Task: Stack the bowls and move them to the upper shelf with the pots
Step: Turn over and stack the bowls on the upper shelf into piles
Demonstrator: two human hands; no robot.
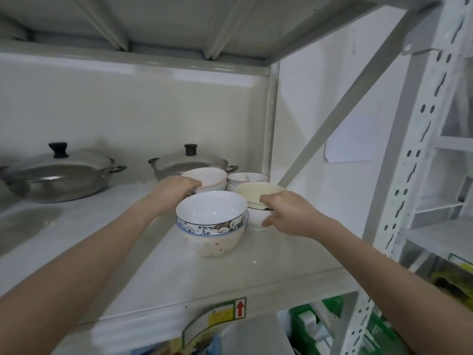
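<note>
The fingertips of the left hand (176, 189) are hidden behind the rim of a glossy white ceramic bowl with a pink rim line (206, 179), which it grasps from the near side; this bowl sits nested in another whose body is mostly concealed. The right hand (286, 213) grasps a stack of a matte cream bowl (256, 192) set inside a white bowl with a dark rim band (256, 219), fingers curled over the rim and thumb against the lower wall. Between the forearms stands a smooth white bowl with a blue floral band (211, 213), nested in a rounded cream bowl with coloured dots (213, 243). Behind the right-hand stack a small white bowl with a thin blue rim (247, 179) is partly covered. All rest on the pale, glossy upper shelf (268, 257), whose front edge carries a label with a red arrow (239, 308). Two dull grey metal pots with black lid knobs, the left pot (56, 175) cut off at the frame edge and the right pot (184, 163) half hidden by bowls, stand at the back. Objects below the shelf are blurred.
</note>
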